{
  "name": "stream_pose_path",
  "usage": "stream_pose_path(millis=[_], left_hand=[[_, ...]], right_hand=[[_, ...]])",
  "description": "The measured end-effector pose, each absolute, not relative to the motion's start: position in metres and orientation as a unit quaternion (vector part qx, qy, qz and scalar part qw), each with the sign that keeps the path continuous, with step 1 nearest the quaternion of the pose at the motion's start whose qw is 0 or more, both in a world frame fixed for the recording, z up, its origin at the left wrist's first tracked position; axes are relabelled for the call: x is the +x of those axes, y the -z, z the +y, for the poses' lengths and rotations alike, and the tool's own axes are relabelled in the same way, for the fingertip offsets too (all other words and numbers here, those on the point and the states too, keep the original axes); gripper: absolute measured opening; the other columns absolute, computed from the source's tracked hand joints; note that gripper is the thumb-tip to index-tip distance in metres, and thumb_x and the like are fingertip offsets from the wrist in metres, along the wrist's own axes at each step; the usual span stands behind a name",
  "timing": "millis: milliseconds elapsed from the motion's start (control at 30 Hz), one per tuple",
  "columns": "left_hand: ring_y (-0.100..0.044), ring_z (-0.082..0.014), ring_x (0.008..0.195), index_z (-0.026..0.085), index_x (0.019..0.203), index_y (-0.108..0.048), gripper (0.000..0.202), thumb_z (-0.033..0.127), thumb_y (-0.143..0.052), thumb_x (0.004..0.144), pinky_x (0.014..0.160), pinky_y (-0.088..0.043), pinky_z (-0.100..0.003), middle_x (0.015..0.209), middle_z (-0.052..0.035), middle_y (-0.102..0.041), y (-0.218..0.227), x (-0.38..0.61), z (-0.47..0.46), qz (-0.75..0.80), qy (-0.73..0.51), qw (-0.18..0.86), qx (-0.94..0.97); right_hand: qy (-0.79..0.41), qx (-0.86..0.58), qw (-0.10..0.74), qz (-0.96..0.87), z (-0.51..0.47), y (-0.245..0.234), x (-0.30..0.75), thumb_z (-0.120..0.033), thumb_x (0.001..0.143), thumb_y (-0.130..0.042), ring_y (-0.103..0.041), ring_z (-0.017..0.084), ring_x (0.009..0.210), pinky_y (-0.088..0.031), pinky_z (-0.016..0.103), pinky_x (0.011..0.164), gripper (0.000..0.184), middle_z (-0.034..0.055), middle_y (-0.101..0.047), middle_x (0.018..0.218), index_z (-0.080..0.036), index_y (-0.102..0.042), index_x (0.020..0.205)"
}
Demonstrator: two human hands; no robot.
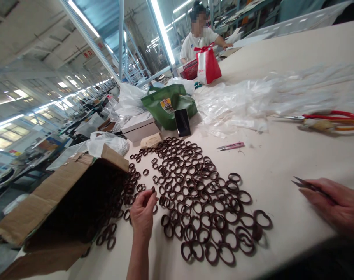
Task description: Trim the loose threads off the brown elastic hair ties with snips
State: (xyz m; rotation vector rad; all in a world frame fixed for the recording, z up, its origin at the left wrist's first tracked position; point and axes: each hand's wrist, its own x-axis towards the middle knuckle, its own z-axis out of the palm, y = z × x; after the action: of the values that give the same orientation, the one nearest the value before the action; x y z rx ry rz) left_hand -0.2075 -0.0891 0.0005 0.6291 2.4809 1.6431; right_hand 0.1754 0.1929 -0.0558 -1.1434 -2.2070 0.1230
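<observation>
Many dark brown loops, like small leather rings, lie spread over the pale table. My left hand is closed in a pinch at their left side, with a small brown loop at its fingertips. At the right, my right hand is closed around a small pair of thread snips, whose pointed metal blades stick out to the left. The snips' handle is mostly hidden in the palm. Beside my left hand, an open cardboard box lies tilted, with more loops near its mouth.
Pink snips and red-handled scissors lie farther back. Clear plastic bags cover the table's rear. A phone leans on a green bag near a white box. Behind a red-and-white bag, a person reaches across the table.
</observation>
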Motion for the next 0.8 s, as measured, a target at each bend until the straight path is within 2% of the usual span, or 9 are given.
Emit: stream_pose_path(millis=[133, 200, 267, 367, 467, 533, 600, 700, 800], left_hand=[[-0.064, -0.0088, 0.064, 0.016, 0.078, -0.068, 0.039, 0.03, -0.092, 0.051, 0.058, -0.052, -0.015, 0.075, 0.0002, -0.069, -0.013, -0.182, -0.086, 0.617, -0.776, 0.124, 0.035], [-0.063, -0.0069, 0.065, 0.016, 0.073, -0.066, 0.042, 0.032, -0.094, 0.046, 0.058, -0.052, -0.013, 0.075, 0.0008, -0.068, -0.02, -0.174, -0.085, 0.563, -0.815, 0.135, 0.013], [-0.059, -0.0038, 0.06, 0.016, 0.072, -0.064, 0.042, 0.034, -0.093, 0.048, 0.054, -0.049, -0.009, 0.073, 0.002, -0.065, -0.027, -0.168, -0.085, 0.544, -0.827, 0.143, 0.018], [-0.053, -0.001, 0.055, 0.014, 0.075, -0.064, 0.035, 0.026, -0.091, 0.056, 0.048, -0.044, -0.005, 0.073, 0.0026, -0.062, -0.035, -0.156, -0.089, 0.472, -0.86, 0.194, 0.006], [-0.053, -0.0001, 0.055, 0.014, 0.079, -0.065, 0.024, 0.017, -0.084, 0.066, 0.045, -0.041, -0.002, 0.073, 0.0026, -0.059, -0.04, -0.139, -0.092, 0.383, -0.881, 0.277, -0.003], [-0.053, -0.0005, 0.057, 0.015, 0.08, -0.064, 0.016, 0.013, -0.079, 0.072, 0.048, -0.043, -0.002, 0.074, 0.0022, -0.058, -0.041, -0.125, -0.091, 0.351, -0.88, 0.318, 0.0], [-0.054, -0.0011, 0.057, 0.016, 0.079, -0.065, 0.015, 0.012, -0.077, 0.073, 0.05, -0.046, -0.004, 0.075, 0.0018, -0.058, -0.041, -0.108, -0.088, 0.349, -0.869, 0.351, -0.002], [-0.05, -0.0007, 0.054, 0.016, 0.077, -0.066, 0.02, 0.018, -0.084, 0.068, 0.049, -0.045, -0.005, 0.074, 0.0023, -0.058, -0.037, -0.083, -0.081, 0.389, -0.84, 0.378, -0.017], [-0.046, -0.0004, 0.052, 0.016, 0.074, -0.068, 0.028, 0.028, -0.089, 0.061, 0.047, -0.043, -0.006, 0.072, 0.0026, -0.058, -0.033, -0.063, -0.074, 0.45, -0.813, 0.369, -0.013]], right_hand=[[-0.002, -0.355, 0.367, -0.86, 0.193, 0.053, 0.174, -0.055, 0.094, -0.042, -0.066, 0.017, 0.061, -0.046, 0.028, 0.054, 0.041, 0.0013, -0.071, 0.077, -0.022, -0.066, 0.093], [0.006, -0.346, 0.381, -0.857, 0.194, 0.055, 0.175, -0.054, 0.095, -0.042, -0.066, 0.017, 0.06, -0.046, 0.028, 0.055, 0.041, 0.0017, -0.071, 0.077, -0.021, -0.067, 0.093], [-0.014, -0.357, 0.387, -0.85, 0.195, 0.055, 0.175, -0.056, 0.093, -0.043, -0.066, 0.018, 0.062, -0.047, 0.028, 0.056, 0.042, 0.0022, -0.071, 0.079, -0.022, -0.068, 0.09], [-0.158, -0.418, 0.385, -0.808, 0.192, 0.047, 0.172, -0.065, 0.083, -0.052, -0.065, 0.02, 0.063, -0.049, 0.03, 0.057, 0.046, 0.0035, -0.07, 0.076, -0.023, -0.069, 0.083], [-0.44, -0.475, 0.393, -0.653, 0.179, 0.03, 0.159, -0.072, 0.077, -0.057, -0.053, 0.015, 0.052, -0.044, 0.027, 0.047, 0.05, 0.0033, -0.065, 0.07, -0.023, -0.067, 0.08], [-0.599, -0.432, 0.377, -0.559, 0.163, 0.016, 0.143, -0.069, 0.071, -0.068, -0.045, 0.01, 0.05, -0.041, 0.024, 0.044, 0.051, 0.0038, -0.065, 0.073, -0.02, -0.065, 0.084], [-0.668, -0.364, 0.318, -0.566, 0.143, 0.001, 0.121, -0.06, 0.071, -0.075, -0.042, 0.007, 0.049, -0.038, 0.021, 0.044, 0.047, 0.0033, -0.064, 0.076, -0.017, -0.066, 0.087], [-0.715, -0.257, 0.248, -0.601, 0.111, -0.019, 0.085, -0.051, 0.078, -0.071, -0.042, 0.006, 0.05, -0.038, 0.02, 0.046, 0.039, 0.001, -0.062, 0.073, -0.015, -0.068, 0.092], [-0.719, -0.155, 0.236, -0.636, 0.087, -0.033, 0.055, -0.041, 0.079, -0.07, -0.054, 0.01, 0.065, -0.046, 0.022, 0.061, 0.03, 0.0026, -0.065, 0.082, -0.014, -0.07, 0.093]])
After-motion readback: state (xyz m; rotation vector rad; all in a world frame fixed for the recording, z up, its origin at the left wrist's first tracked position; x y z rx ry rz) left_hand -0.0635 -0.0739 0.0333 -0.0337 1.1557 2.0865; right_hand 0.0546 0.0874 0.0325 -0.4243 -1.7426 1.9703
